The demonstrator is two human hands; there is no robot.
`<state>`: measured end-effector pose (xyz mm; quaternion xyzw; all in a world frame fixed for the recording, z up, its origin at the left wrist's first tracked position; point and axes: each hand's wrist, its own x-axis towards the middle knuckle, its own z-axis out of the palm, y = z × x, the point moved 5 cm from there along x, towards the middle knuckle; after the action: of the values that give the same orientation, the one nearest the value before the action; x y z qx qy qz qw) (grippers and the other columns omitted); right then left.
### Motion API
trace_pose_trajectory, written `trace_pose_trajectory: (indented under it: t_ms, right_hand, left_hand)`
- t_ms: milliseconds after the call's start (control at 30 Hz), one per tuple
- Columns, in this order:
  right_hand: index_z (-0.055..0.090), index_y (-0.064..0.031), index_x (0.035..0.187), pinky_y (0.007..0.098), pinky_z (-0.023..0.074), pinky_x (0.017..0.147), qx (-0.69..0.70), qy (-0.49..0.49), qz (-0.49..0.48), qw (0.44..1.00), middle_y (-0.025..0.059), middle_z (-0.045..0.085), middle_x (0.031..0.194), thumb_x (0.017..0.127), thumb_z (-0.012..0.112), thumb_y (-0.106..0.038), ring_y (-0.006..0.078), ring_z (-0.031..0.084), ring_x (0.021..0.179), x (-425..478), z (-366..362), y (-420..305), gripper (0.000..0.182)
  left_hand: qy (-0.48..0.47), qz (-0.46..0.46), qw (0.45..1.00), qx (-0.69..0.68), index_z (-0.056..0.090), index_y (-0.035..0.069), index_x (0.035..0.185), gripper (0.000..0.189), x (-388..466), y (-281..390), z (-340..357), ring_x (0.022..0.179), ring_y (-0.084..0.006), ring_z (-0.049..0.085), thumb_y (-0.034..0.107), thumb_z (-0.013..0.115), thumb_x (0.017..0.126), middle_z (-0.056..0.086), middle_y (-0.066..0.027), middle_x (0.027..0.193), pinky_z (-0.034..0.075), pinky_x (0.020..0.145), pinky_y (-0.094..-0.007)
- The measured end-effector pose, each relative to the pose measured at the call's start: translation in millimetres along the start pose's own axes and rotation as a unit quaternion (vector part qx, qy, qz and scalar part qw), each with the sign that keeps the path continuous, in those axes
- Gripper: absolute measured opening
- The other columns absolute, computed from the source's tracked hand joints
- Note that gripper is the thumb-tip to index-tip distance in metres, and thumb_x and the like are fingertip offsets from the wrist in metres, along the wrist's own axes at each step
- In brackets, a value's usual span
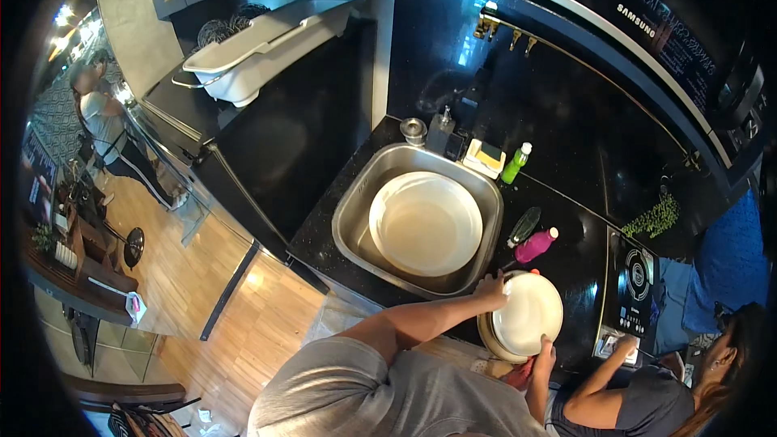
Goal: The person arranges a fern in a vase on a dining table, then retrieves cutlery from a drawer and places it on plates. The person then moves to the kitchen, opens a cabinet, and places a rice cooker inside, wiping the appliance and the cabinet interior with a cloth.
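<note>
A stack of cream plates is held between my two hands at the counter's front edge. Gripping the upper left rim is my left hand. My right hand has its thumb on the lower right rim. Beneath the top plate show more rims, and a red cloth hangs below, near my right hand. To the left, a large white basin with cloudy liquid stands in the steel sink. A magenta bottle and a clear-and-dark brush-like item lie beside the sink.
Behind the sink are a soap dispenser, a sponge holder and a green bottle. An induction cooktop is at right, with another person close by. A white plastic tub rests on the black surface at left.
</note>
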<state>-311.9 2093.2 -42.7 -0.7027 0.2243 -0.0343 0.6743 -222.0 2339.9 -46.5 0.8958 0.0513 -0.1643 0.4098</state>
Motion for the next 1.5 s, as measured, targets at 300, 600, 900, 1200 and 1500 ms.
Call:
trace_pose_trajectory:
  t_ms: [300, 600, 900, 1200, 1500]
  right_hand:
    - [0.055, 0.0068, 0.102, 0.032, 0.0467, 0.065, -0.294, 0.112, -0.121, 0.942, 0.0115, 0.059, 0.077, 0.085, 0.062, -0.047, 0.0184, 0.056, 0.07, -7.8, -22.0, -40.1, 0.057]
    - [0.059, 0.0029, 0.102, 0.0223, 0.0401, 0.067, 0.021, -0.228, -0.343, 0.911, 0.002, 0.052, 0.077, 0.079, 0.065, -0.022, 0.0091, 0.048, 0.07, -142.9, 130.7, -260.1, 0.034]
    - [0.051, 0.0055, 0.119, 0.0317, 0.0507, 0.079, 0.344, -0.504, -0.281, 0.741, 0.0142, 0.062, 0.106, 0.09, 0.054, -0.014, 0.0208, 0.062, 0.088, -341.8, 556.6, -435.6, 0.036]
    - [0.055, 0.0013, 0.098, 0.0468, 0.0516, 0.076, 0.467, -0.354, -0.206, 0.783, 0.0165, 0.062, 0.091, 0.089, 0.055, -0.019, 0.0309, 0.062, 0.083, -381.0, 590.2, -465.1, 0.022]
    - [0.061, -0.0045, 0.086, 0.0183, 0.0465, 0.044, 0.364, -0.248, -0.257, 0.86, 0.001, 0.062, 0.067, 0.091, 0.057, -0.025, 0.009, 0.057, 0.051, -361.3, 385.0, -453.9, 0.021]
  left_hand:
    - [-0.055, 0.031, 0.991, 0.12, 0.026, -0.005, 0.141, 0.091, 8.7, -0.8, -28.8, 0.119, -0.0468, 0.044, 0.054, 0.06, 0.08, 0.036, -0.0373, 0.132, 0.039, 0.099, -0.0482]
    - [0.027, 0.378, 0.925, -0.043, 0.067, 0.005, 0.107, 0.026, -271.6, 20.3, -372.1, 0.083, -0.0225, 0.064, 0.018, 0.067, 0.085, 0.067, -0.0088, 0.093, 0.051, 0.078, -0.0312]
    - [0.375, 0.331, 0.717, -0.486, 0.028, -0.01, 0.134, 0.047, -370.4, -158.7, -800.2, 0.118, -0.0369, 0.046, 0.013, 0.044, 0.096, 0.036, -0.0269, 0.133, 0.043, 0.101, -0.045]
    - [0.249, 0.355, 0.658, -0.616, 0.039, -0.012, 0.115, 0.026, -319.6, -186.9, -887.1, 0.116, -0.0377, 0.048, 0.005, 0.039, 0.096, 0.044, -0.0274, 0.121, 0.042, 0.103, -0.0464]
    - [0.313, 0.436, 0.648, -0.54, -0.024, 0.012, 0.142, 0.089, -325.8, -189.7, -880.7, 0.102, -0.0313, 0.059, -0.002, 0.048, 0.092, 0.045, -0.0246, 0.123, 0.049, 0.094, -0.0453]
